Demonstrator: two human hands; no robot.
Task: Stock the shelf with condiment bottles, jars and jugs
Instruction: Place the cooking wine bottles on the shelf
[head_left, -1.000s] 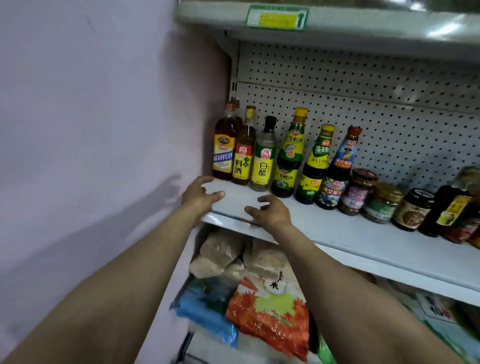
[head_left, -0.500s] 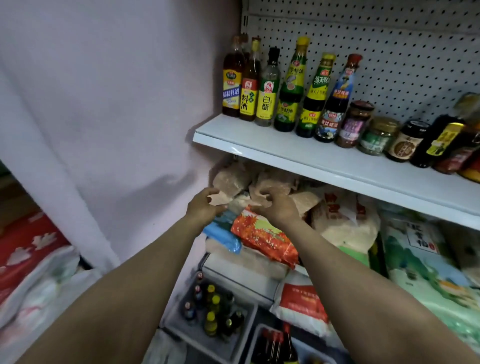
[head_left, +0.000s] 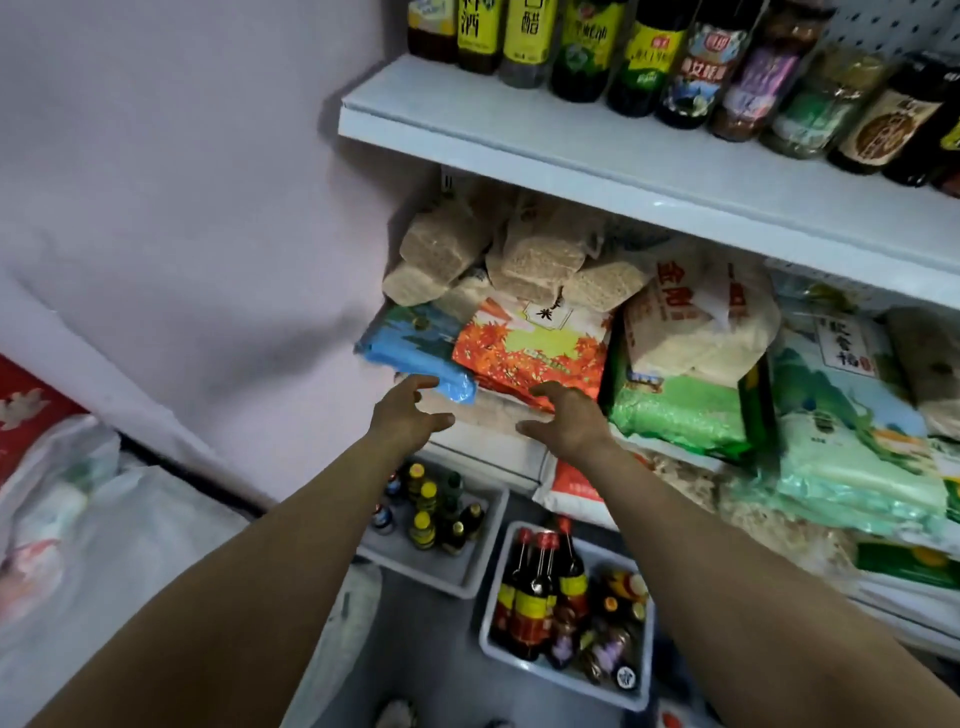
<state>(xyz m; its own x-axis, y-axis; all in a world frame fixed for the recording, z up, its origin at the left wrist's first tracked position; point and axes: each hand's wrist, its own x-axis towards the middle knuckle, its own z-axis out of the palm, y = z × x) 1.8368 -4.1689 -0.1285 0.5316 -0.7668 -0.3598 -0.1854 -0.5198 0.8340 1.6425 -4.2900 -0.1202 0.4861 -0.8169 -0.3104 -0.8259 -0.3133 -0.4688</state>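
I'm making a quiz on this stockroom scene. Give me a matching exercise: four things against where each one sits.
Things:
1. red-capped bottles
2. yellow-capped bottles
3. orange leaf-print bag
4. jars

Places:
A. lower shelf, just beyond the hands
B. upper shelf, right part of the row
C. nearer floor bin
D. farther floor bin, close to the wall

Pairs: 1-C, 2-D, 3-A, 4-B

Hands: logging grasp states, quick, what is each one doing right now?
Left hand: open, holding nothing.
Right hand: open, holding nothing.
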